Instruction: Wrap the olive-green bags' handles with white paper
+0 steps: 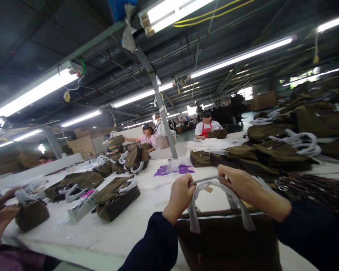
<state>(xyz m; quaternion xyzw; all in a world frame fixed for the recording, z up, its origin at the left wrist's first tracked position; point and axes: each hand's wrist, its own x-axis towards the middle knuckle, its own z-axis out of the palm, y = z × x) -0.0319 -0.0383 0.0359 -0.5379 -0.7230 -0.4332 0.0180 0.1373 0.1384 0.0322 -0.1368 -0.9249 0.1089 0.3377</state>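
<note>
Left-hand grip and right-hand grip closed on pale handles of olive bag

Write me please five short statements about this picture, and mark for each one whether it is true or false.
1. The left hand's grip is on the grey handles of the nearest bag. True.
2. The right hand's grip is deep inside that bag. False: the right hand's grip is on the handles too.
3. Purple material lies on the white table. True.
4. Across the table, the person in the white top wears a green apron. False: that apron is red.
5. At the left edge, another person's hand touches another bag. True.
</note>
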